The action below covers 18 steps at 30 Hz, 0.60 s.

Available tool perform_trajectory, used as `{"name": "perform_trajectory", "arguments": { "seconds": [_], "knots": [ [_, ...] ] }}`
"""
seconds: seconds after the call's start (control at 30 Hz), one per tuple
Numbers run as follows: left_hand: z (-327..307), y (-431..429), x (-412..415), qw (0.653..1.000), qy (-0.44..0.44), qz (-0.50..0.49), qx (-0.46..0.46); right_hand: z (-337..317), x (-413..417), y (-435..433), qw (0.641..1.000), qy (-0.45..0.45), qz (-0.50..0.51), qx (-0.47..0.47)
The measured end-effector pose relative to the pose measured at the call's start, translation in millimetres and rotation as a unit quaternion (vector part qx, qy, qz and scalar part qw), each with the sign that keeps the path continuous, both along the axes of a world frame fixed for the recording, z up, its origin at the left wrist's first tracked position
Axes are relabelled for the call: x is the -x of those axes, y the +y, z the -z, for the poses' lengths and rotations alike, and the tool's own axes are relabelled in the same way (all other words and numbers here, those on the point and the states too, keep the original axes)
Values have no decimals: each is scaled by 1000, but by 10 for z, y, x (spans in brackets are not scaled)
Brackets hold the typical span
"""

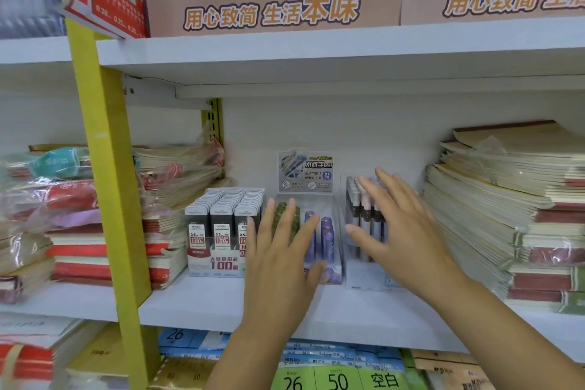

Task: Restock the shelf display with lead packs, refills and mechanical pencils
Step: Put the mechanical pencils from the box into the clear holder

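Three display boxes stand in a row on the white shelf point(202, 301). The left one holds grey lead packs point(221, 225) marked 0.5 and 100. The middle clear box point(329, 250) holds green and purple refill tubes under a printed header card point(305, 171). The right clear box holds upright mechanical pencils point(364, 215). My left hand point(281, 266) is spread with straight fingers in front of the middle box, holding nothing. My right hand point(402, 225) is spread in front of the pencil box, hiding its right side, and also holds nothing.
Wrapped notebook stacks point(79, 250) fill the shelf to the left and a tall notebook stack point(512, 218) stands to the right. A yellow upright post point(110, 187) runs down the left. Brown cartons point(272, 0) sit on the shelf above. Paper packs point(335, 370) lie below.
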State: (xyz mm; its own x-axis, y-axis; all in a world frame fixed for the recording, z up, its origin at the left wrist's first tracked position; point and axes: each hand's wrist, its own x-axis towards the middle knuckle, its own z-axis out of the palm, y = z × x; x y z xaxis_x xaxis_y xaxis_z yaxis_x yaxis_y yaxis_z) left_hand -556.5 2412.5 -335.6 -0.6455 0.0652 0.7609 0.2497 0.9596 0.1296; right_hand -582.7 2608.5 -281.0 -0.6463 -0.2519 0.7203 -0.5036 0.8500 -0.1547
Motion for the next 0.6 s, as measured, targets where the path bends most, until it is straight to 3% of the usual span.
{"name": "perform_trajectory", "arguments": {
  "seconds": [0.13, 0.23, 0.33, 0.43, 0.6],
  "knots": [
    [17, -124, -4, 998, -45, 30, 7, -82, -11, -60, 999, -12, 17, -39],
    [-104, -294, -95, 999, 23, 31, -35, -135, -100, -118, 999, 6, 24, -29],
    [-286, -670, -150, 997, 59, -16, -48, -170, -195, -374, 997, 25, -66, -2],
    [-388, -1004, -136, 998, -11, -56, -41, -131, -159, -775, 988, -72, -128, -47],
    [-391, -1228, -76, 997, -49, -55, 2, 31, 34, -1189, 978, -147, -58, -137]
  ]
}}
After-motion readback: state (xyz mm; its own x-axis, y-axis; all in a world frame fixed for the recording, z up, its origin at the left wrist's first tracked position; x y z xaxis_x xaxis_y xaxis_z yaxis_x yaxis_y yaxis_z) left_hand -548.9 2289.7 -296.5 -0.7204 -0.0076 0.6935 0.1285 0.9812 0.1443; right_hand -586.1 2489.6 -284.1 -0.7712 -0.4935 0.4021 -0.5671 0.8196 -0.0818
